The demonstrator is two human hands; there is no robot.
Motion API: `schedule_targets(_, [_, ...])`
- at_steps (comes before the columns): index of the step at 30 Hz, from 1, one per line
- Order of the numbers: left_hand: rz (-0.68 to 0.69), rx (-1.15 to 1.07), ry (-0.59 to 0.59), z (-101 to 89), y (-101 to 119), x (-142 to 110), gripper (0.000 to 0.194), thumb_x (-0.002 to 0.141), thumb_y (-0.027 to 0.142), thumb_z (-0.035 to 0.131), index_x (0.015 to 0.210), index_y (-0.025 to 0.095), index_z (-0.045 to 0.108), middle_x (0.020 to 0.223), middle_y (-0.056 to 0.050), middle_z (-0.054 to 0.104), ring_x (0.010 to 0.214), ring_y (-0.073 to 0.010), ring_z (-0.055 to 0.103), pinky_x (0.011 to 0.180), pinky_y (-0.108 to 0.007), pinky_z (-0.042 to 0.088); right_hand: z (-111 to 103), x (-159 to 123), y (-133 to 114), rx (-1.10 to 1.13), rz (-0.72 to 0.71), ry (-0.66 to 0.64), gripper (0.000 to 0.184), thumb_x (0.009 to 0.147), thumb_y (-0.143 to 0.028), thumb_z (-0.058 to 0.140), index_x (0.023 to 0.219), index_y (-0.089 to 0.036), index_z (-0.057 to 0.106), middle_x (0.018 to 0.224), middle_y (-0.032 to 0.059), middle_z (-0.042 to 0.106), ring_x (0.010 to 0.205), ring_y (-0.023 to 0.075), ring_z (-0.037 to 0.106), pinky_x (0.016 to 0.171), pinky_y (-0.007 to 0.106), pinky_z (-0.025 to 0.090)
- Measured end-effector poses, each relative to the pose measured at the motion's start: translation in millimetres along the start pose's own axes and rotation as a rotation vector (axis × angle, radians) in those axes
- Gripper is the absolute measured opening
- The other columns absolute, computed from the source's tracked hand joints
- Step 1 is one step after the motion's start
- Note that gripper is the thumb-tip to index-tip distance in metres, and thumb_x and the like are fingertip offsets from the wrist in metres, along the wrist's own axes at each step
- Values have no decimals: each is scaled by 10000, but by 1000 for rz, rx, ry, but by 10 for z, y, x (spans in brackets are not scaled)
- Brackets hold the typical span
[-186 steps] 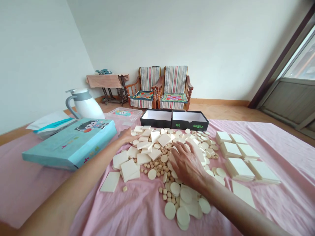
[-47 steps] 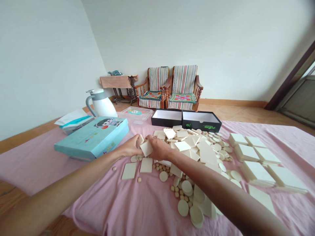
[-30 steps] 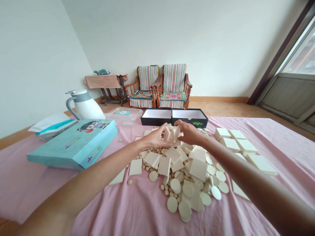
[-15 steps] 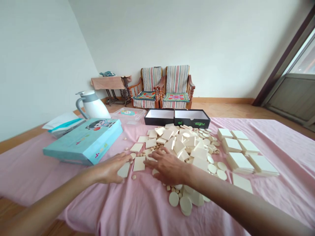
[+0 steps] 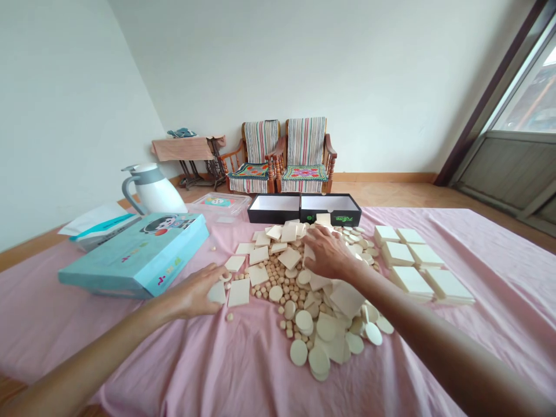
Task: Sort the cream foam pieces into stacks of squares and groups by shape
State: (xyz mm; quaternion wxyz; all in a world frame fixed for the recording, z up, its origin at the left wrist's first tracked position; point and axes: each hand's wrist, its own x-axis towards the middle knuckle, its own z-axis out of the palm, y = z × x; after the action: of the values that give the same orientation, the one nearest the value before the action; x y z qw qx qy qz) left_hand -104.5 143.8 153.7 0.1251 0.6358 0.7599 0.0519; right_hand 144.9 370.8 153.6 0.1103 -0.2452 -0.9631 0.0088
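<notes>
The left hand [image 5: 195, 293] remains at the left edge of the pile [image 5: 326, 327], fingers apart around a square tile [image 5: 216, 293]. Small wooden pieces [image 5: 289, 333] now show where the right hand [image 5: 329, 252] was; it has moved farther back, fingers slightly spread over the pile.

At the left of a pink-draped table [image 5: 486, 255], a turquoise box [image 5: 130, 255] printed with a cartoon figure lies near a white-and-grey jug [image 5: 160, 195], a soft packet [image 5: 104, 225] and a clear plastic case [image 5: 234, 207]. Beyond stand two wooden armchairs [image 5: 305, 145] with striped covers and a cloth-covered iron-legged stand [image 5: 185, 149]; a grey door [image 5: 510, 168] is far right.
</notes>
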Motion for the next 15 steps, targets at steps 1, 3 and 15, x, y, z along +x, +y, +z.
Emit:
schedule_targets(1, [-2, 0, 24, -32, 13, 36, 416, 621, 235, 585, 1036, 212, 558, 1005, -45, 588, 957, -248, 593, 817, -332, 474, 3, -3, 82, 27, 23, 16, 421, 795, -349, 525, 1195, -224, 573, 1317, 131, 507, 1246, 330, 378, 976, 527, 343])
schedule_targets(3, [27, -2, 81, -83, 74, 131, 420, 625, 251, 597, 1041, 209, 557, 949, -32, 578, 912, -231, 587, 794, -317, 469, 42, -22, 233, 82, 82, 64, 465, 790, -345, 536, 1239, -226, 551, 1335, 119, 506, 1248, 316, 396, 987, 490, 360])
schedule_targets(15, [307, -155, 476, 236, 1111, 1083, 424, 755, 196, 633, 1167, 178, 536, 1180, -109, 561, 1147, -260, 514, 1009, -430, 417, 144, -518, 533, 420, 169, 281, 454, 885, -267, 437, 1324, -170, 497, 1272, 136, 601, 1159, 257, 567, 965, 426, 449])
